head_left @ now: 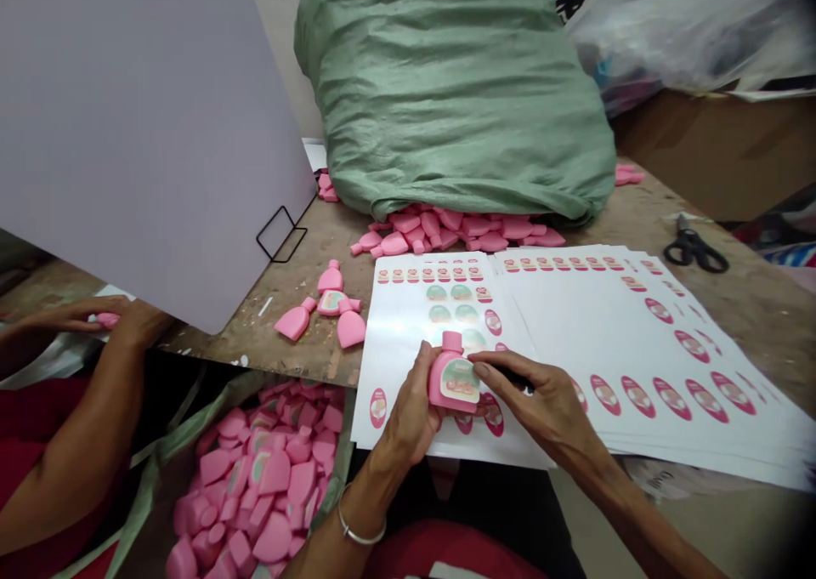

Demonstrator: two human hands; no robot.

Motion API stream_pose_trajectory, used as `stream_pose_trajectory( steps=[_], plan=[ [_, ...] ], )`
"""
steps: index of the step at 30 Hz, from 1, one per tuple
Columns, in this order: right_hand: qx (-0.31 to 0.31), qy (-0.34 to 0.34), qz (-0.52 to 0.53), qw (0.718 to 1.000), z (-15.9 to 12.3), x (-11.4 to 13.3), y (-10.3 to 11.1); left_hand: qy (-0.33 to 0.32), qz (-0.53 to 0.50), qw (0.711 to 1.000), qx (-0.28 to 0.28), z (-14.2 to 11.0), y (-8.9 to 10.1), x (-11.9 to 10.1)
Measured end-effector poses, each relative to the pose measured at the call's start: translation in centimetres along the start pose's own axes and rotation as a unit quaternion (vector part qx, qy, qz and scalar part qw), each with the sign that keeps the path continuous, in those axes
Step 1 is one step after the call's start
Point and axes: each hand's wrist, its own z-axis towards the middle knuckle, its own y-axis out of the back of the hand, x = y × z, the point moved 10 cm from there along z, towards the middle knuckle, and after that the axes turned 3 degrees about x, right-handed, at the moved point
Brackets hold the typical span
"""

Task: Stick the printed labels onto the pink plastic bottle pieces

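My left hand (413,409) is closed round a small pink toy bottle (453,382), cap end up. On the bottle's front sits a green and cream label (460,378), slightly skewed. My right hand (541,396) is closed, its thumb and fingertips touching the label's right edge. A slim black tool (518,378) shows under the right fingers; its ends are hidden. Beneath both hands lies a sticker sheet (401,341) with green oval labels and pink ones. To its right rests a stack of mostly peeled sheets (567,324).
Several pink bottles (349,328) lie left of the sheets, more under a green sack (459,94). A sack of bottles (268,477) stands below the table edge. Black scissors (694,246) lie at right. Behind a grey board (146,120), a co-worker's hands (108,317) hold something pink.
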Motion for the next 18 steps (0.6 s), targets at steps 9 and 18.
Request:
stream_pose_trajectory(
  steps=[9, 18],
  plan=[
    [-0.001, 0.042, -0.044, 0.998, 0.1, 1.0, -0.5, 0.002, 0.01, 0.999, -0.031, -0.3, 0.7, -0.6],
    [-0.006, 0.062, -0.041, 0.997, 0.3, 1.3, -0.8, -0.003, 0.065, 0.995, 0.08, -0.6, -0.5, -1.3]
  ],
)
